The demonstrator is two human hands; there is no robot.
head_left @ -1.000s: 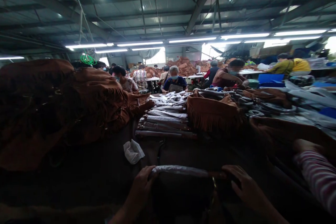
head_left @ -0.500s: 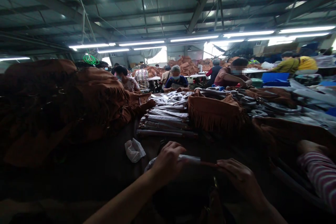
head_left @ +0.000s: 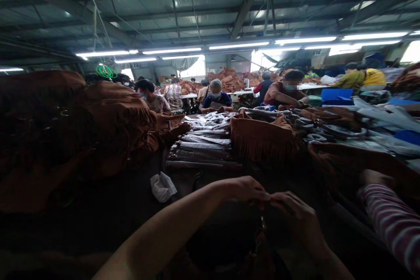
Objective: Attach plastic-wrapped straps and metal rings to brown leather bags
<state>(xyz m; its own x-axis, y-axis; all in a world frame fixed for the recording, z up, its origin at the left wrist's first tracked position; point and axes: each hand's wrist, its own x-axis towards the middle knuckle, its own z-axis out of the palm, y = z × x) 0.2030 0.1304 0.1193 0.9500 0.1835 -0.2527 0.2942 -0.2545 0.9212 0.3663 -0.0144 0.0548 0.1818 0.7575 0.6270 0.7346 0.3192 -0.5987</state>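
In the head view, close finger work is shown: the left hand [head_left: 247,190] and right hand [head_left: 295,214] are held narrow, their fingertips meeting just above a small metal clasp [head_left: 262,223], and whatever is pinched is hidden. A dark brown leather piece [head_left: 260,251] is hung below the clasp. Fringed suede bags [head_left: 264,138] are piled ahead, and a co-worker's striped sleeve [head_left: 393,223] is seen at right.

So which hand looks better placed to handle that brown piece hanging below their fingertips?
Probably the right hand: it sits lower, closer to the hanging brown piece, while the left hand rests higher.
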